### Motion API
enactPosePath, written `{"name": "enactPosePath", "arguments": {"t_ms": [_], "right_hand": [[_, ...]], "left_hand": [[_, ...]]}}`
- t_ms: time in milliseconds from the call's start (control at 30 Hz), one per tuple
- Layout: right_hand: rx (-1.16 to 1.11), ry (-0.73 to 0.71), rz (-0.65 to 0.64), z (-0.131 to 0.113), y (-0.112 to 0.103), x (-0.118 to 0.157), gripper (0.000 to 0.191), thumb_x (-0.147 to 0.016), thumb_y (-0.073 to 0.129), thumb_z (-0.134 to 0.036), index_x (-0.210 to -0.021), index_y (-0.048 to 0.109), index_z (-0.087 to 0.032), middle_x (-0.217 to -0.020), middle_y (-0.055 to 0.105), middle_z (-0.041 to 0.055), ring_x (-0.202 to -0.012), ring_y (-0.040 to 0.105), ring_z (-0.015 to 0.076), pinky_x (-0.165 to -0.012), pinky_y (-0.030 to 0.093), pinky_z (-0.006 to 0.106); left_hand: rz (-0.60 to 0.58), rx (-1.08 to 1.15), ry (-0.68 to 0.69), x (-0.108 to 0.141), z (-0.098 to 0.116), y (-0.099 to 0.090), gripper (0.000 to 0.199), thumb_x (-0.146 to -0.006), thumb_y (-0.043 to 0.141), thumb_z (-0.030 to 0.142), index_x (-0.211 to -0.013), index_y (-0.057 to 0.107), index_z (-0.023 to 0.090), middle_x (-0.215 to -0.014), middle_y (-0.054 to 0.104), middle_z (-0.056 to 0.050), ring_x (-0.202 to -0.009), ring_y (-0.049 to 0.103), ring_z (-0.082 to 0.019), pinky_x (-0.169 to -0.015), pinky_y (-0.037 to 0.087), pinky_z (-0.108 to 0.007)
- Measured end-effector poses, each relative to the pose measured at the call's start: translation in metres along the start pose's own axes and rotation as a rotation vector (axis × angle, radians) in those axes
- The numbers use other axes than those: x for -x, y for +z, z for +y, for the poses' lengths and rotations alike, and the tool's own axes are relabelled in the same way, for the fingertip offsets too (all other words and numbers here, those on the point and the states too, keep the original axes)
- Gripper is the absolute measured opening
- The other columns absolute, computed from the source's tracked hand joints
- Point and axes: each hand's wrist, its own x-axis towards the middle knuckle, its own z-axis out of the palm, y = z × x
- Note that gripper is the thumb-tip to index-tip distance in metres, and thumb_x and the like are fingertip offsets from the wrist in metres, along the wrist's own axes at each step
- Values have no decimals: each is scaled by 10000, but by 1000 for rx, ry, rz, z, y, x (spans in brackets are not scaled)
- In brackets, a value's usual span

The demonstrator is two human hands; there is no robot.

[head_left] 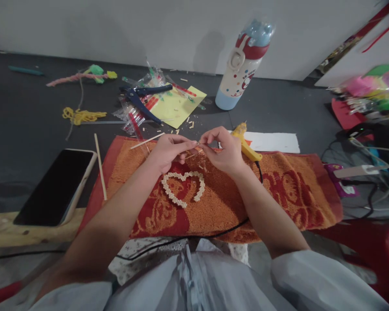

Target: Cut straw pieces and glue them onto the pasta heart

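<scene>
My left hand (171, 152) and my right hand (223, 149) meet fingertip to fingertip above the far edge of an orange towel (220, 211). Both are pinched closed around something tiny that I cannot make out. Just below them on the towel lies a heart outline (173, 198) built of small pale pieces, with a gap near its bottom point. A thin wooden stick (147, 141) rests beside my left hand. Close behind my right hand is a yellow hot glue gun (246, 144), its cord running over the towel.
Dark blue cutters (142, 101) lie on plastic wrappers and a yellow paper (181, 106), among scattered small pieces. A bottle (240, 71) stands at the back. A phone (56, 185) and another stick (100, 166) lie left; cables (372, 172) and bagged craft items (372, 90) crowd the right.
</scene>
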Motion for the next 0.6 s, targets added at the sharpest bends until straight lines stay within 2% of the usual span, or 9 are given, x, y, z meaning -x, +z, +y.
{"name": "enactPosePath", "arguments": {"t_ms": [300,467,600], "right_hand": [[-36,31,39,1,-1,-2,186,-821,563,-182,-829,388,-246,-817,630,-12,-736,627,127,-685,513,305],[-36,39,49,2,0,-1,192,-826,562,-194,-830,378,-248,-820,638,-14,-739,632,123,-684,514,297],[-7,22,54,-1,-1,-1,196,-813,565,-183,-822,382,-251,-810,650,-14,-727,634,129,-654,515,294]], "left_hand": [[-15,17,16,1,2,2,226,-665,787,333,-755,727,134,-731,723,-62,-400,421,-20,-390,383,-196],[27,42,-10,2,5,3,206,-613,807,238,-756,710,126,-638,686,-30,-395,457,-39,-386,407,-206],[43,48,-17,2,4,4,166,-625,793,195,-748,701,133,-571,633,1,-390,460,-45,-383,404,-207]]}}
